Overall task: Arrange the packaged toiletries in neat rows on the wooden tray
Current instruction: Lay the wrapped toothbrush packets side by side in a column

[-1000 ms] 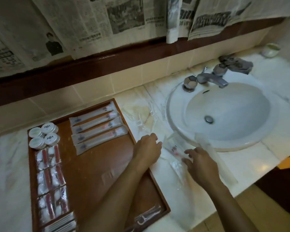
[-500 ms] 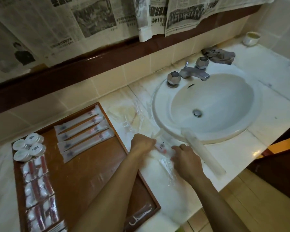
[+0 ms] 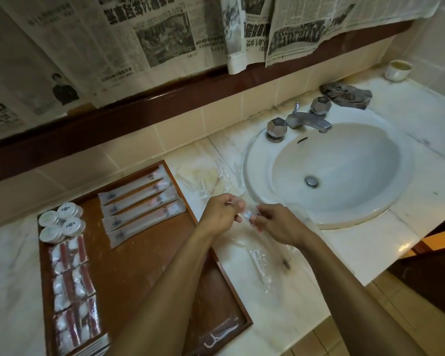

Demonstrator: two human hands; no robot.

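both hands (image 3: 244,220) pinching clear packet (image 3: 247,216)

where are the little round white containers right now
In the head view, the round white containers sit clustered in the wooden tray's far left corner, just beyond the red-and-white packets.

Old newspapers (image 3: 149,39) hang on the wall above a dark brown wooden strip (image 3: 165,104) and cream tiles (image 3: 180,129). A white round sink (image 3: 329,173) with a grey tap (image 3: 307,120) sits in the pale marble desk (image 3: 409,119). A grey rag (image 3: 346,95) and a small white cup (image 3: 398,70) are behind it, and the light is dim.
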